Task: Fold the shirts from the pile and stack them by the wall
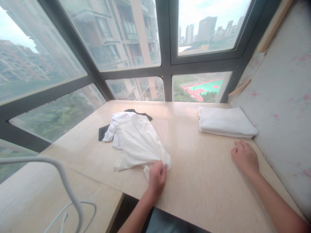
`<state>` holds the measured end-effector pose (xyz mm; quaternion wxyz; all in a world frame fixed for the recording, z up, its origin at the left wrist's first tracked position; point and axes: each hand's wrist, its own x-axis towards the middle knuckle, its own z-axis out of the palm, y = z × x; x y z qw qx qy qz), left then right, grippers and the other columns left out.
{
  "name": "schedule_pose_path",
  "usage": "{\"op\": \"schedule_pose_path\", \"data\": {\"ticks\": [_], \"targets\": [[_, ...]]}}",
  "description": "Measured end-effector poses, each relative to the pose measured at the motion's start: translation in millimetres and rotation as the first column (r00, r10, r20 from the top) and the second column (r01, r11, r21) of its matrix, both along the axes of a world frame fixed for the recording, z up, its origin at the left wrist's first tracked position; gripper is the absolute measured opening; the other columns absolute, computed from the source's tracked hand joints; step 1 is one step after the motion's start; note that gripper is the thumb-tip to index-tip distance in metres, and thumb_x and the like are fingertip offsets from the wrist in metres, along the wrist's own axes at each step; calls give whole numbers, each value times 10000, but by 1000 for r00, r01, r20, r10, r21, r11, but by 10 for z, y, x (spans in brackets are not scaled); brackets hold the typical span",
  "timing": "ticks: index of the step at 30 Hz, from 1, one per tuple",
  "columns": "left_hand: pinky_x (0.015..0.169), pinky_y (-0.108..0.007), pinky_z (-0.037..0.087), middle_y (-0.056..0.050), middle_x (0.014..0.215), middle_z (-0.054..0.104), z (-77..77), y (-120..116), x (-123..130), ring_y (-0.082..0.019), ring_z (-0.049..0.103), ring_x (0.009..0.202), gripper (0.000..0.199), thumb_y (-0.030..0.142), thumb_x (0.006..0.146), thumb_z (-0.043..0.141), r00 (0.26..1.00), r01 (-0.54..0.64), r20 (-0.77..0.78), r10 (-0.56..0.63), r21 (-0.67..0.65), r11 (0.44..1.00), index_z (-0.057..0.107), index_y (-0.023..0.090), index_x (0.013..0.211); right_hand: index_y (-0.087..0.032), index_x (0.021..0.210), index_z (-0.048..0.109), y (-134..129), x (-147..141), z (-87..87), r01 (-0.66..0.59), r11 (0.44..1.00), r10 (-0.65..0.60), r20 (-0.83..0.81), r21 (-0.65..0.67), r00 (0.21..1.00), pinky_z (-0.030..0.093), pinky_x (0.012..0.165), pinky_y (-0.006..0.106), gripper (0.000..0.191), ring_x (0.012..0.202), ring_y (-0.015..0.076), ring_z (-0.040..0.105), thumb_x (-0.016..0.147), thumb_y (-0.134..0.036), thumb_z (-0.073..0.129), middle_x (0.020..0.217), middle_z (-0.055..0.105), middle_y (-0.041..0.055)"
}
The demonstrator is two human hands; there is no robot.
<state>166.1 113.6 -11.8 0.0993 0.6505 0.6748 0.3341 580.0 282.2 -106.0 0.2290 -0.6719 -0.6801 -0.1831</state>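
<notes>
Left grip (157, 178) is pinched on the near right corner of the white shirt (138, 139); right grip (246, 159) rests palm-down, fingers loosely spread, nothing visible in it, near the folded white cloth (225, 121). I see the shirt lying left of center on the counter (187, 142), partly over black fabric (103, 133). I judge it light, limp, not fragile, perhaps slightly slippery. Best hold, I estimate: two separated points along the near edge.
</notes>
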Motion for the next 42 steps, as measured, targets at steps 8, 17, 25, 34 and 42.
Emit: {"op": "schedule_pose_path", "data": {"ticks": [8, 17, 25, 34, 42], "targets": [[612, -230, 360, 24, 676, 517, 230, -120, 1454, -116, 455, 653, 368, 478, 924, 468, 624, 718, 621, -474, -217, 661, 520, 193, 697, -97, 1165, 660, -14, -47, 76, 10, 1000, -12, -70, -27, 997, 431, 985, 459, 414, 1170, 319, 525, 828, -208, 448, 1243, 612, 199], [619, -289, 483, -25, 740, 624, 919, 455, 488, -172, 585, 673, 482, 608, 840, 501, 601, 137, 797, 53, -169, 976, 620, 149, 925, -88, 1149, 671, -54, -146, 244, 41, 996, -53, -166, -77, 985, 416, 1017, 442, 410, 1205, 298, 510, 849, -206, 418, 1274, 607, 199], [862, -460, 501, -122, 1076, 651, 336, 385, -378, -275, 625, 956, 449, 514, 758, 588, 898, -124, 387, 209, -235, 964, 630, 162, 1034, -91, 1133, 678, -29, -83, 138, 8, 999, -19, -214, -51, 977, 403, 1034, 460, 402, 1217, 306, 497, 837, -216, 437, 1271, 607, 207], [973, -448, 468, -121, 1201, 577, 613, -43, 312, -267, 551, 1130, 311, 299, 918, 504, 986, 159, -61, -156, 46, 986, 567, 197, 1205, -72, 1146, 646, -116, -133, 346, -48, 999, 42, -305, -13, 951, 401, 1046, 461, 406, 1190, 287, 533, 838, -202, 414, 1227, 624, 221], [919, -378, 512, -75, 1121, 652, 186, -554, 657, -222, 617, 1044, 246, 206, 910, 480, 947, 259, 214, -240, -64, 964, 639, 246, 1093, -194, 1245, 593, -1347, -1451, 673, -477, 878, 283, -748, -50, 600, 527, 882, 379, 358, 1010, 227, 642, 921, -318, 504, 1190, 662, 112]]}}
